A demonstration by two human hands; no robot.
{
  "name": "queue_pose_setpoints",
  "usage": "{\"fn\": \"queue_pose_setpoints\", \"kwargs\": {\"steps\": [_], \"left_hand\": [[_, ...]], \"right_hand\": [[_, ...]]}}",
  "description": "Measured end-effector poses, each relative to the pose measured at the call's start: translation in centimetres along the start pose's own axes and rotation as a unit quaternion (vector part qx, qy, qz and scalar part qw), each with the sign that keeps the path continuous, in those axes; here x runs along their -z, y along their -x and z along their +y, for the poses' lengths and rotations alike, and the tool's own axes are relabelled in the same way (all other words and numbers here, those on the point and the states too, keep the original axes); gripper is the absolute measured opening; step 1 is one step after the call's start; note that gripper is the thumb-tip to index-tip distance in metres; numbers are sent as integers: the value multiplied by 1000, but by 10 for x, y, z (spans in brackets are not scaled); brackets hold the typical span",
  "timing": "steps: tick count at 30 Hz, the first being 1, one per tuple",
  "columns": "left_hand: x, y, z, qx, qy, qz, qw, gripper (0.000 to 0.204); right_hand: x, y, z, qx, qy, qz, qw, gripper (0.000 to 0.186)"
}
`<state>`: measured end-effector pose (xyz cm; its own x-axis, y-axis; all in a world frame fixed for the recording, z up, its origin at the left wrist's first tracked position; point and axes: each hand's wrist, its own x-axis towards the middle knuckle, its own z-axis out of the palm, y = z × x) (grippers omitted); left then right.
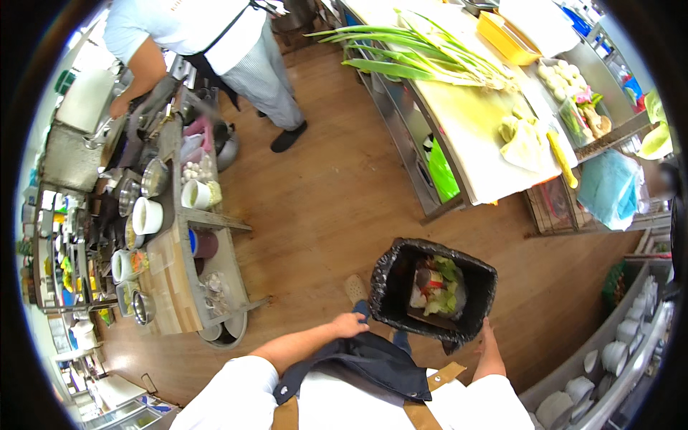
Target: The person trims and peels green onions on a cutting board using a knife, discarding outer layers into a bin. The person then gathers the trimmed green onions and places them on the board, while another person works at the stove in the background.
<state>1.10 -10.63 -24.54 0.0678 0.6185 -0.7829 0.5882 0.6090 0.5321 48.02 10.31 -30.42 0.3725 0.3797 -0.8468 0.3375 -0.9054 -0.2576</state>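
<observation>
A black waste bin (pixel 479 271) with a crinkled black liner folded over its rim stands in front of me. Inside it are green leaf scraps (pixel 446 285) and a piece of red-and-white packaging (pixel 430 278). My left hand (pixel 350 325) hovers just left of the bin's near corner, its fingers loosely apart and holding nothing I can see. Beside the bin's right near edge is my right hand (pixel 487 338), fingers stretched along the liner. Whether those fingers touch it I cannot tell. A dark apron (pixel 358 365) covers my front.
At the upper right, a worktable (pixel 466 136) bears long spring onions (pixel 430 61) and a yellow tray (pixel 507 37). To the left is a counter (pixel 168 287) with bowls and tubs. Another person (pixel 265 72) stands beyond it. Stacked white dishes (pixel 615 355) fill the right-hand shelf.
</observation>
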Motion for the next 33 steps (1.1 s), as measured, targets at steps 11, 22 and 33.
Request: {"fn": "queue_pose_setpoints", "kwargs": {"steps": [11,22,33], "left_hand": [[33,-31,33,-49,41,4,998,99],[140,43,-4,-82,-30,105,991,74],[146,95,-41,41,22,150,988,68]], "right_hand": [[-184,89,3,-16,-314,87,945,87],[-237,83,-136,-14,-122,-421,898,98],[-61,71,-367,272,-426,-121,854,67]]}}
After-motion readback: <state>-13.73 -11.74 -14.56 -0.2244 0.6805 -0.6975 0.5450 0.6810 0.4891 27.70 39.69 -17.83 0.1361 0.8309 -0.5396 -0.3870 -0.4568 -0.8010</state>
